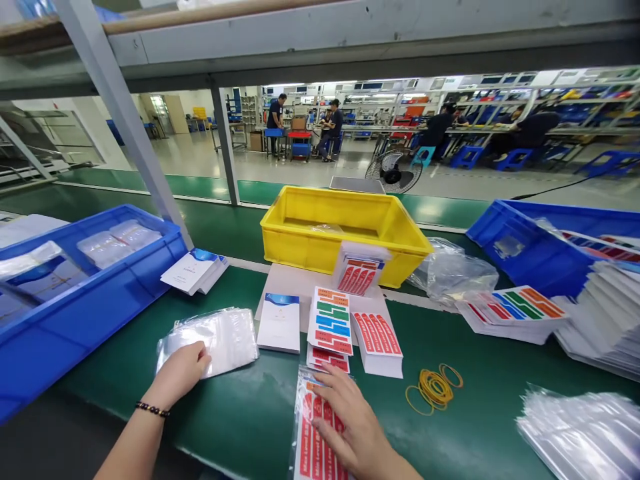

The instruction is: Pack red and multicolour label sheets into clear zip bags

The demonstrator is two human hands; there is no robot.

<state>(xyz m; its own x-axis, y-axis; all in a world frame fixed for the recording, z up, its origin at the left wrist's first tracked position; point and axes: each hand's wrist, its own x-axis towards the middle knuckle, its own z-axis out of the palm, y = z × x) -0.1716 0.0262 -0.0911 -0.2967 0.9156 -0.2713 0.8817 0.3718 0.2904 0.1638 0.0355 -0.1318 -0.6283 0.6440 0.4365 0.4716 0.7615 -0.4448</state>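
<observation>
- Right hand (pixel 347 419), fingers loosely spread, rests on a seemingly bagged sticker pack (pixel 311 440) before the yellow bin (pixel 295 247).
- Left hand (pixel 181 372) touches clear bags (pixel 227 340) front-left of the bin; whether pinching, cannot tell.
- Sticker sheets (pixel 330 320) nearer the bin look unbagged.

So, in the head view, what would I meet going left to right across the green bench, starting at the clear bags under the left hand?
Clear bags under the left hand → white-and-blue stack → multicoloured label sheets → red label stack → yellow rubber bands → second pile of clear bags.
</observation>
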